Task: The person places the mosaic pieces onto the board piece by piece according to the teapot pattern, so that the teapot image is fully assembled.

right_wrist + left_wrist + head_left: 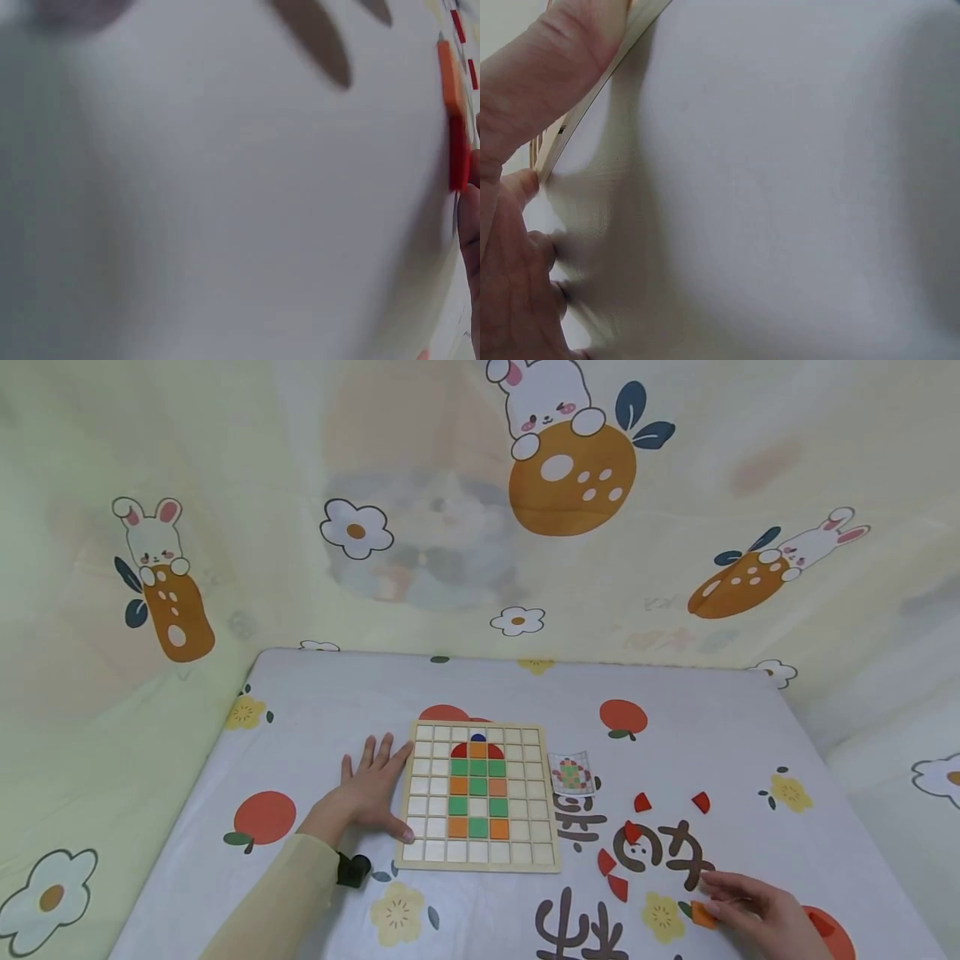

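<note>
My left hand (371, 789) lies with fingers spread along the left edge of a wooden grid board (553, 860). In the left wrist view its thumb (555, 60) touches the board's rim (592, 94). Green, orange, red and blue tiles form a pattern in the board's middle. At the lower right, my right hand (761, 910) has thumb and finger bent together beside an orange tile (703, 914). The right wrist view shows a red piece (459, 154) between its fingertips, end to end with the orange tile (450, 79); the hand hides this red piece in the head view.
Several loose red quarter-round tiles (618, 888) lie on the cloth right of the board. A small pattern card (572, 774) sits against the board's right edge. The table is covered by a printed cloth (322, 693), with a patterned curtain (435, 610) behind it.
</note>
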Motion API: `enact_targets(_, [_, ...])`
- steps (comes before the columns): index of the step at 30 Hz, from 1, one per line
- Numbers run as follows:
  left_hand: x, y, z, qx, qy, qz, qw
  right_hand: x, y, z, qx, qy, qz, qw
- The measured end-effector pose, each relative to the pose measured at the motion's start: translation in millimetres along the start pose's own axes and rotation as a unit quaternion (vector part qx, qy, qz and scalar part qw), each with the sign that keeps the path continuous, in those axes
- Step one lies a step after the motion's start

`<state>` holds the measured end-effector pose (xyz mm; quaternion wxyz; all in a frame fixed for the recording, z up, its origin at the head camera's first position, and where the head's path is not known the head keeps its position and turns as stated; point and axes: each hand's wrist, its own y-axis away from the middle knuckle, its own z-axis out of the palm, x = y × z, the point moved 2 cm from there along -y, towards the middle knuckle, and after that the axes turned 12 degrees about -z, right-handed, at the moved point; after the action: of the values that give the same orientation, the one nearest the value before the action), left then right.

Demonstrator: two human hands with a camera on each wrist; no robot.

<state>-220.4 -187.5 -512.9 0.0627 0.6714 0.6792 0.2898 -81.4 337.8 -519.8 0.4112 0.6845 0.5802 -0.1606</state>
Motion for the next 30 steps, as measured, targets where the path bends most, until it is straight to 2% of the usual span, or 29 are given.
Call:
enact_targets(5, [-0.3,-0.3,0.1,0.001,-0.001,-0.001,1.0000,16,3.3,0,-0.008,0.027,0.018,0.9994])
enact_targets(12, [-0.7,-0.1,-0.7,0.000,0.002,0.000,1.0000,33,3.6,-1,-0.011,0.083,-0.004,0.9964])
enact_targets(19, [-1.7,-1.0,0.0,0.000,-0.002,-0.001,1.0000,41,0.4,0,0.014,0.139,-0.017,0.9900])
enact_targets(23, [-3.0,-2.2,1.4,0.001,-0.002,0.000,1.0000,40,0.1,1,0.021,0.145,-0.018,0.9890])
enact_targets(30, [-2.0,-1.3,-0.1,-0.003,-0.001,0.002,1.0000,33,0.4,0,0.008,0.132,-0.003,0.9913])
